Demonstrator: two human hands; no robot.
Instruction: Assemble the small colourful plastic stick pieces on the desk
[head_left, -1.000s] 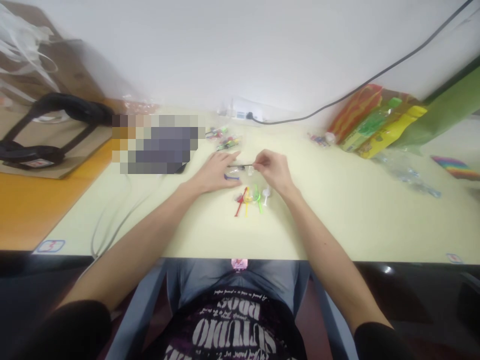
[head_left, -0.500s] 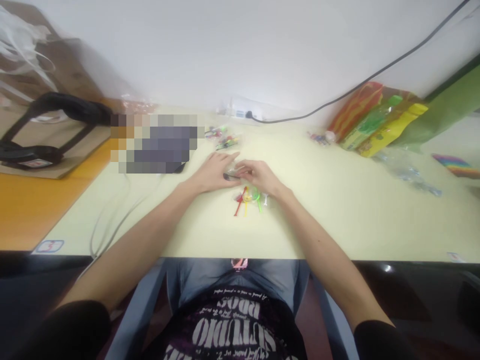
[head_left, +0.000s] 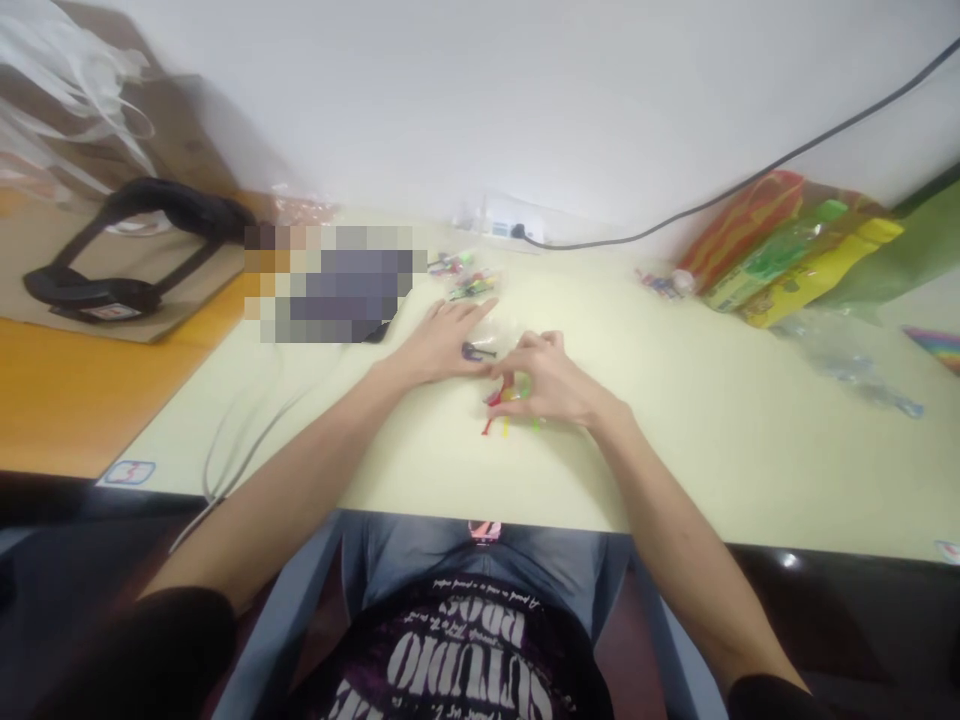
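My left hand [head_left: 452,340] lies on the table with its fingers spread. Beside its thumb is a small dark piece [head_left: 478,352] with a thin stem, next to some clear plastic. My right hand [head_left: 551,382] curls over a fan of small coloured stick-like plastic pieces. Its thumb and forefinger are around a red stick-like piece [head_left: 486,427], the thumb crossing its stem. A yellow stem [head_left: 505,428] and a green stem [head_left: 536,424] show below the hand. Their upper parts are partly hidden, and their exact kind is too small to tell.
Small colourful packets [head_left: 474,284] lie beyond my left hand. A blurred-out dark object [head_left: 341,290] and white cables [head_left: 244,440] are at left, near a black frame-like object [head_left: 142,250]. A green bottle [head_left: 780,255], yellow package [head_left: 832,270] and clear plastic [head_left: 847,360] are at right.
My right hand has moved from beside the dark piece toward me and onto the coloured pieces, at the red one. My left hand stays flat by the dark piece. The whole view has shifted slightly.
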